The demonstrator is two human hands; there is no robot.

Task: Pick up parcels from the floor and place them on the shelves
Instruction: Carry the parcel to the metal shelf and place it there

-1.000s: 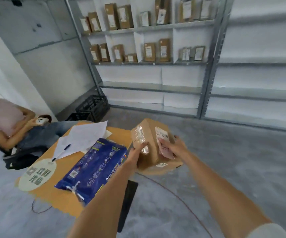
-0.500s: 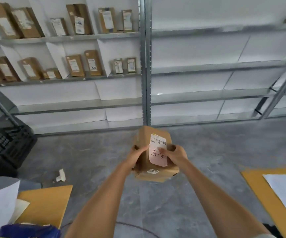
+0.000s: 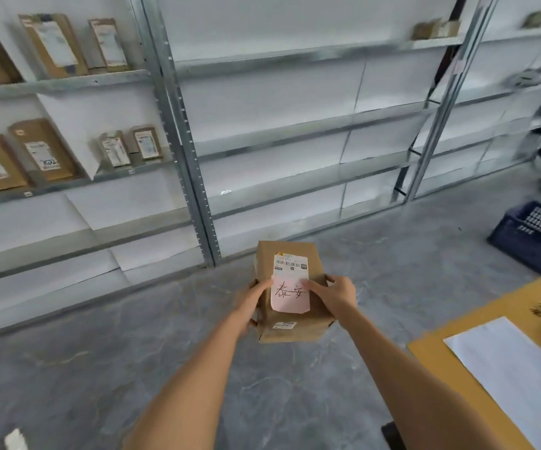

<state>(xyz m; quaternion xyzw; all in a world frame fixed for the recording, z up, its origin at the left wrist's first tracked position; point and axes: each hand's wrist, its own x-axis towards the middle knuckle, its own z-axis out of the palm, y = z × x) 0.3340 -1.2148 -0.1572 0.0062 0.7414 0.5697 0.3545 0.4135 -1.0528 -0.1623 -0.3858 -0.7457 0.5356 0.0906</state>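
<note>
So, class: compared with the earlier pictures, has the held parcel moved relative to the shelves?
Yes. The parcel has swung rightward, from by the stocked shelf bay to before the upright post.

Both bare forearms reach forward, the left hand point(image 3: 250, 303) and right hand point(image 3: 334, 295) curled toward each other, fingers clamped, thumbs on top.

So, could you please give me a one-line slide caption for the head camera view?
Both hands, left hand and right hand, hold a labelled cardboard parcel before metal shelves.
</note>
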